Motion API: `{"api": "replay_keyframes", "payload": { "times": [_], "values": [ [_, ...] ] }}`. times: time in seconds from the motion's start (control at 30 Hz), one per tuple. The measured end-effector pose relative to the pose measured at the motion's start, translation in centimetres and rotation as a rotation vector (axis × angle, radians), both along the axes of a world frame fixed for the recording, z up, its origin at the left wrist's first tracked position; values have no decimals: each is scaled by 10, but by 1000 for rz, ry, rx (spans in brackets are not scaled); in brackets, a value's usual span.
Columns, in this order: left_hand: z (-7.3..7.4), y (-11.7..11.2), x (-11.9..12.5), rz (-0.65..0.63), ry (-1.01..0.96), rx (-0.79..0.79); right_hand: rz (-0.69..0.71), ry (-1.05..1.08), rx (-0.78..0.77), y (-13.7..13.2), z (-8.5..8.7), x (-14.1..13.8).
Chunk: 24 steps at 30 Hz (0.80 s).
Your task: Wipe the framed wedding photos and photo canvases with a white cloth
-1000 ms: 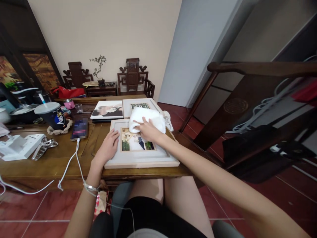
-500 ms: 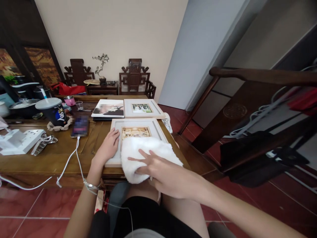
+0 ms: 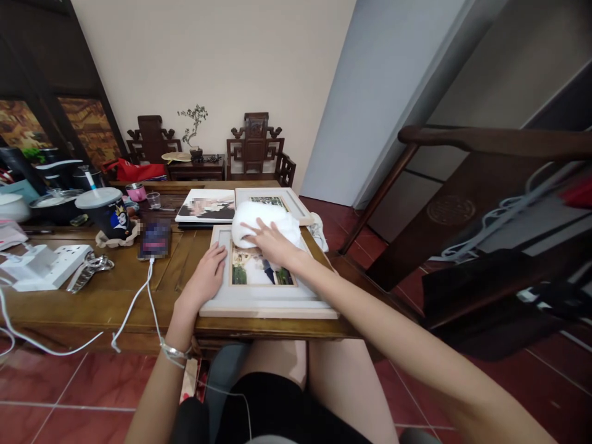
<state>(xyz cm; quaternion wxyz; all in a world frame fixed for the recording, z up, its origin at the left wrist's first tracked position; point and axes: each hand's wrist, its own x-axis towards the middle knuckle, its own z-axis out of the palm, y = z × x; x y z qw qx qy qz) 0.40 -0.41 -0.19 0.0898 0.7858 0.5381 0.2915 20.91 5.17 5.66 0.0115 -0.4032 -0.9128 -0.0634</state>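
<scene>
A framed photo [image 3: 217,302] with a pale wooden edge lies flat at the front of the table. My left hand [image 3: 207,275] rests on its left border, fingers stretched out. Over the upper part of the frame, my right hand [image 3: 272,242] presses on a folded white towel [image 3: 250,216], gripping it with fingers partly spread. The towel hides the top of the photo and overlaps a second framed picture [image 3: 292,198] behind. Left of that second frame lies a flat photo panel [image 3: 198,206].
Left on the wooden table [image 3: 161,308] are a phone [image 3: 155,239] with a white cable, a lidded cup [image 3: 104,209], a hair clip [image 3: 90,271] and a power strip [image 3: 55,265]. A dark wooden chair [image 3: 444,203] stands at the right.
My right hand has pushed the towel forward from the frame's near edge to its far edge, uncovering the lower photo. My left hand stays on the left border.
</scene>
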Motion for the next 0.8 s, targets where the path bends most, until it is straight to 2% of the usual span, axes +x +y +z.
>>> {"api": "replay_keyframes", "payload": {
  "times": [0.1,0.2,0.4,0.5,0.63,0.8],
  "values": [
    [-2,1,0,6,-31,16,-1,-39,-76,-15,-2,-8],
    [-4,3,1,6,-40,20,29,-23,-162,-45,3,-3],
    [-3,3,1,10,-23,26,184,-55,-467,-99,39,20],
    [-4,2,0,13,-16,34,216,-47,-504,-113,49,22],
    [-6,1,0,36,-62,59,183,-4,-426,-109,35,17],
    [-8,0,0,46,-108,49,122,-31,-201,-71,8,13]
  ]
}}
